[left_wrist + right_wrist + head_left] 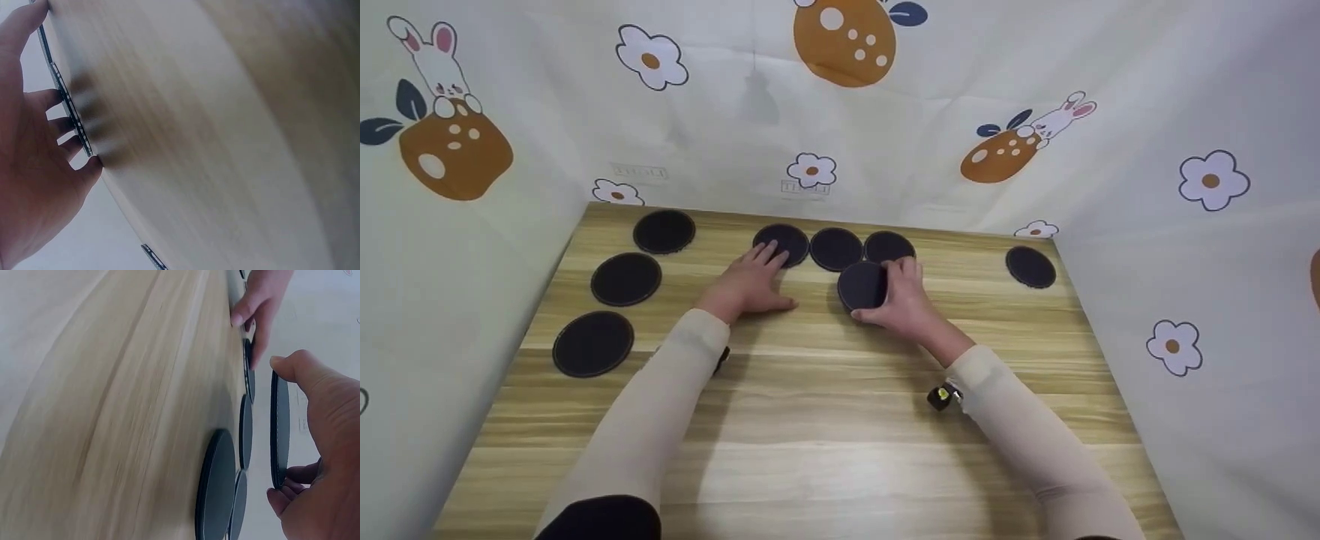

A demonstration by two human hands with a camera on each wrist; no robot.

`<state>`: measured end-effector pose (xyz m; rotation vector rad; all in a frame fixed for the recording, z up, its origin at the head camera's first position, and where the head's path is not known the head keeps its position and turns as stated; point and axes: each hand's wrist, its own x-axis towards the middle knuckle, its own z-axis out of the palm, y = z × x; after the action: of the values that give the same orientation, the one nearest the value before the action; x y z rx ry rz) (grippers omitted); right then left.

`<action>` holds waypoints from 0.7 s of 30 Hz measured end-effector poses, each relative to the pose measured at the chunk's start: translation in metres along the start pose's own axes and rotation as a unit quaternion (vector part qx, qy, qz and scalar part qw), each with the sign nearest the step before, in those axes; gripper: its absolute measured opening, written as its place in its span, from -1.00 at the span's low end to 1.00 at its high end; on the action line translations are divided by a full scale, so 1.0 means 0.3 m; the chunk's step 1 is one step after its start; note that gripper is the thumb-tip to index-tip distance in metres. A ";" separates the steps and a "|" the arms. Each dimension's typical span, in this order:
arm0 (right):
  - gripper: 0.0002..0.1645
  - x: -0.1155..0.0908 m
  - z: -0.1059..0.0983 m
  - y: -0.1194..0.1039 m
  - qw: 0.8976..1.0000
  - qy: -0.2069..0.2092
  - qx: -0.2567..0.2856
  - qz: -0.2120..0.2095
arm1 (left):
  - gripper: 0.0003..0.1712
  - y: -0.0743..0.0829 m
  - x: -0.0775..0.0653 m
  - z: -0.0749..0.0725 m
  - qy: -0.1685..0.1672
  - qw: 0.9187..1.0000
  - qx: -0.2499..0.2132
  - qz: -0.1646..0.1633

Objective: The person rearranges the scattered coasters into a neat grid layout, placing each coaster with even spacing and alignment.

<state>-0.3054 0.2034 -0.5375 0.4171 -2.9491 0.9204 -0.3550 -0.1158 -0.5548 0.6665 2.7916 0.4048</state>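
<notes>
My right hand (907, 304) grips a round black coaster (861, 286) by its edge, thumb on the near side and fingers on the far side. The right wrist view shows this held coaster (280, 430) raised off the table; beneath it lies another coaster (216, 489), which the head view hides. My left hand (750, 285) rests with spread fingers on the leftmost coaster (781, 241) of the back row, its thumb out to the side. Beside that one lie a middle coaster (837, 249) and a right coaster (889, 244), partly covered.
On the wooden table (810, 420), three coasters form a slanted column at the left: a far one (664, 231), a middle one (626, 279) and a near one (593, 343). A single coaster (1031, 267) lies at the far right. Patterned curtains (720, 135) enclose the table.
</notes>
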 end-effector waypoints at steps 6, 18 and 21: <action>0.32 0.014 0.030 -0.041 1.000 -0.001 -0.018 -0.017 | 0.22 0.001 -0.001 -0.002 0.000 1.000 0.000 0.001; 0.26 0.033 0.066 -0.082 0.999 -0.006 -0.026 -0.021 | 0.25 -0.009 0.014 0.011 -0.004 1.000 -0.019 0.002; 0.28 0.037 0.073 -0.086 0.999 -0.008 -0.026 -0.021 | 0.25 -0.007 0.009 0.010 -0.003 1.000 -0.022 -0.001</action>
<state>-0.3081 0.1679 -0.5402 0.4829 -2.9586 0.8394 -0.3574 -0.1156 -0.5587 0.6536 2.7696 0.4605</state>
